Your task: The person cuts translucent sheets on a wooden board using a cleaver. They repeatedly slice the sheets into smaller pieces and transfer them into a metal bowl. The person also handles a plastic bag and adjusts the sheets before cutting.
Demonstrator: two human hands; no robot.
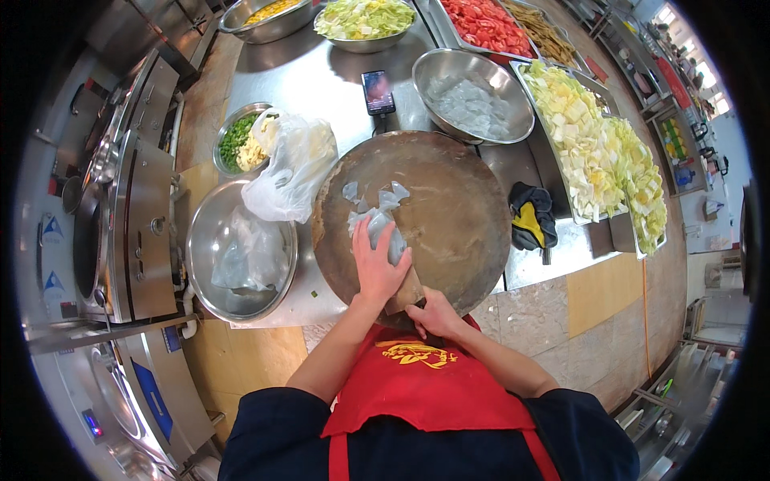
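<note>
A round wooden chopping block (451,204) stands before me. My left hand (379,261) lies on its left part, fingers spread over a heap of translucent, greyish sheet-like food (378,221); a few loose pieces lie just beyond the fingertips. My right hand (436,312), at the block's near edge, is closed on the handle end of a cleaver (406,293). The cleaver's broad blade lies slanted beside my left palm, and part of it is hidden by that hand. More of the translucent pieces (472,105) fill a steel bowl (517,78) beyond the block.
To the left are a steel bowl (195,258) holding a plastic bag, a white plastic bag (295,168) and a bowl of chopped greens (237,141). A phone (379,93) stands behind the block. To the right lie dark gloves (532,216) and trays of cut cabbage (577,144).
</note>
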